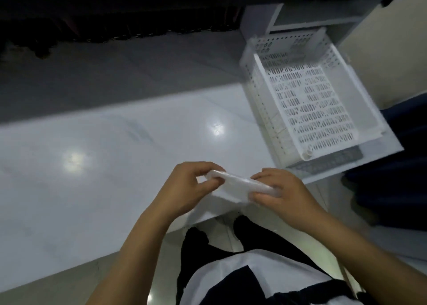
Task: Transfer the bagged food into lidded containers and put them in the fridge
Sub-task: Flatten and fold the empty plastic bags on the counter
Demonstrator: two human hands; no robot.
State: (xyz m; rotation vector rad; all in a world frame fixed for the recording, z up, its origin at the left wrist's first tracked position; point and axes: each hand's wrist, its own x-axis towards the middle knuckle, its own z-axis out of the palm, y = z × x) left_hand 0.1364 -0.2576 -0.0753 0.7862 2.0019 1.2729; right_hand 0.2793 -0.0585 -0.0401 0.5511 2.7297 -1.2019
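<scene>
A crumpled clear plastic bag [238,185] is stretched between my two hands, just above the front edge of the white counter [104,166]. My left hand [189,187] pinches its left end with curled fingers. My right hand [279,191] grips the right end. What is inside the bag, if anything, cannot be made out. No lidded container is in view.
A white perforated plastic basket [261,101] stands at the right end of the counter, nothing visible inside it. A dark backsplash and ledge run along the far side. The floor and my dark-socked feet show below the counter edge.
</scene>
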